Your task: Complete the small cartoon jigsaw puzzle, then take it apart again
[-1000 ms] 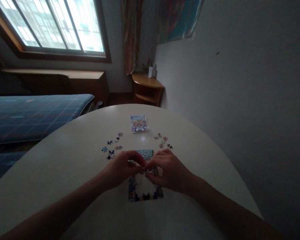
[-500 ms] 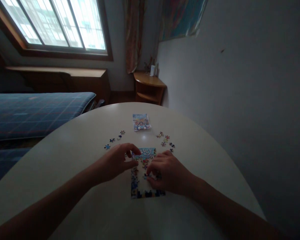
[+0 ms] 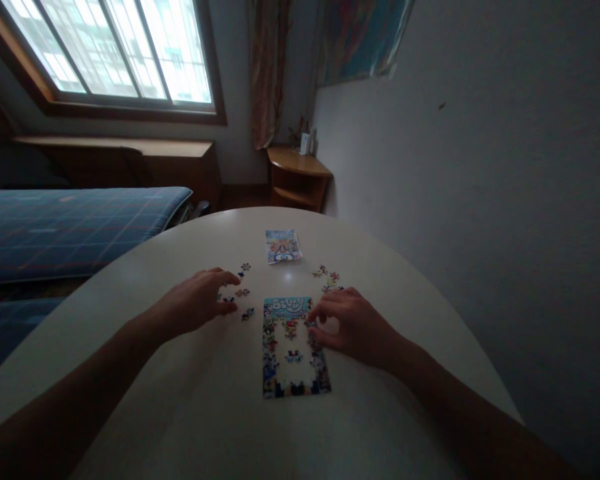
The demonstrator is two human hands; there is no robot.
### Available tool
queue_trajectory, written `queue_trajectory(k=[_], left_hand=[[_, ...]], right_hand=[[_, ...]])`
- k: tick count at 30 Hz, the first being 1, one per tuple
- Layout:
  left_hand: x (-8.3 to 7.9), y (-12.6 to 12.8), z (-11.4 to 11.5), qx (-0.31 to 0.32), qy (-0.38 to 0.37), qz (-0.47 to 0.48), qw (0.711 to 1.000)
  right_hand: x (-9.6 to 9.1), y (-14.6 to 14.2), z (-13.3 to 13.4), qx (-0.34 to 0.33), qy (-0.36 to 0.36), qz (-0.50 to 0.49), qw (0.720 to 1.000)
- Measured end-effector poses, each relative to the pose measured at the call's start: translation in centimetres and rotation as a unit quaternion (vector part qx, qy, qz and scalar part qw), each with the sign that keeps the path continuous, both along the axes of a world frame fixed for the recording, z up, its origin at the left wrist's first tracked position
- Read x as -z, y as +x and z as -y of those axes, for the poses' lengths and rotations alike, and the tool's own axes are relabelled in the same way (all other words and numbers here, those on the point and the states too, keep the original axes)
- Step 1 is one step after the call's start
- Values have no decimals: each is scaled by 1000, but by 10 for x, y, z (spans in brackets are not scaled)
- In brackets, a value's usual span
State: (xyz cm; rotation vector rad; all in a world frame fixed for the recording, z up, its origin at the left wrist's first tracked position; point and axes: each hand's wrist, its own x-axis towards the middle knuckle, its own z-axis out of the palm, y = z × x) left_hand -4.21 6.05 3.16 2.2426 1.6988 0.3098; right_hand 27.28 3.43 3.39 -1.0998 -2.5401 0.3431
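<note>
A: Jigsaw puzzle (image 3: 269,363) status?
B: On the table (image 3: 180,387); border appears joined, interior mostly unfilled, loose pieces (image 3: 248,313) outside.
A: Hands?
B: Left hand (image 3: 195,303) half-open, apparently empty; right hand (image 3: 353,327) part-curled, contents indeterminable.

"What carries everything?"
"A pale, glossy surface (image 3: 370,253) with a curved far edge."
"And what lies on it?"
"Centrally, a rectangular puzzle (image 3: 287,307): joined border, pale centre, lettered blue band along the far end. One separate piece (image 3: 293,357) sits within that centre."
"Around it?"
"Loose pieces (image 3: 243,292) scattered to the left; a brighter cluster (image 3: 334,276) to the right, partly hidden. Beyond both, a colourful card (image 3: 283,247)."
</note>
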Motion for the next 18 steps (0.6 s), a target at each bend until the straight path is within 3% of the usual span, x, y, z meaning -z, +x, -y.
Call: queue_trajectory(k=[2, 7, 13, 18], left_hand=[[-3, -4, 0, -8, -30, -14, 999], [-7, -1, 4, 0, -70, -51, 996], [-9, 6, 5, -15, -88, -90, 992], [-7, 2, 2, -18, -89, -91, 992]], right_hand=[[0, 17, -16, 71, 23, -11, 997], [8, 54, -45, 168, -6, 17, 986], [7, 58, -42, 132, -85, 26, 987], [7, 62, -47, 138, -102, 19, 985]])
